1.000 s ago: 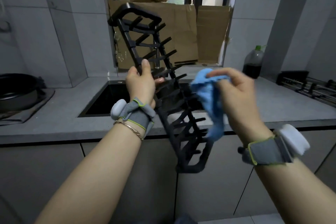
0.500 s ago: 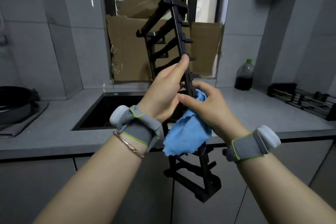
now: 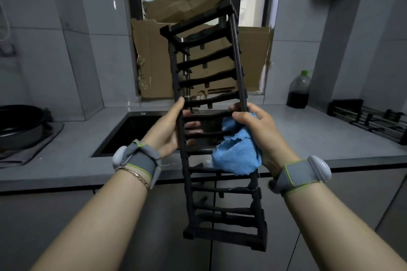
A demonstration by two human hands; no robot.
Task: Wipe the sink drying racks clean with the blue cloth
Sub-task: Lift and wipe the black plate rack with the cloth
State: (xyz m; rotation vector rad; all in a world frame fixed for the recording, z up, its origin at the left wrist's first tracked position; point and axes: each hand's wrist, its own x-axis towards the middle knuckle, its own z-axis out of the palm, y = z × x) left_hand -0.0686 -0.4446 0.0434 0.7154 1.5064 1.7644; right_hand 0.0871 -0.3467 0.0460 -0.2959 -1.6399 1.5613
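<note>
Standing upright with its top leaning a little to the right, the black drying rack (image 3: 207, 79) is held in the air in front of the person, over the front edge of the grey desk (image 3: 297, 138) and just before the dark sink (image 3: 132, 134). Its lower end hangs below the desk edge, in front of the cabinet doors, and its upper end reaches up across the window.

The left hand (image 3: 167, 130) has the rack's left rail about halfway up. Its grip is closed round the rail, with the thumb laid along the near side and the fingers (image 3: 193, 126) curled behind, showing between the rungs.

The right hand (image 3: 257, 130) is at the same height on the right rail. Its grip is closed as well, thumb and fingers pinching the blue cloth (image 3: 235, 156) against the rail. The cloth is bunched under the palm, and its loose, frayed part hangs down across two or three rungs.

Each wrist wears a grey band with a white pod, left (image 3: 141, 160) and right (image 3: 301, 174), and a thin bracelet (image 3: 136, 175) sits just below the left one.

On the desk at far right lies a second dark rack (image 3: 370, 121), well apart from the hands. A bottle (image 3: 298, 90) of dark liquid stands in the back corner, and a black pan (image 3: 19, 125) sits at far left. Brown cardboard (image 3: 152, 61) covers the lower window.
</note>
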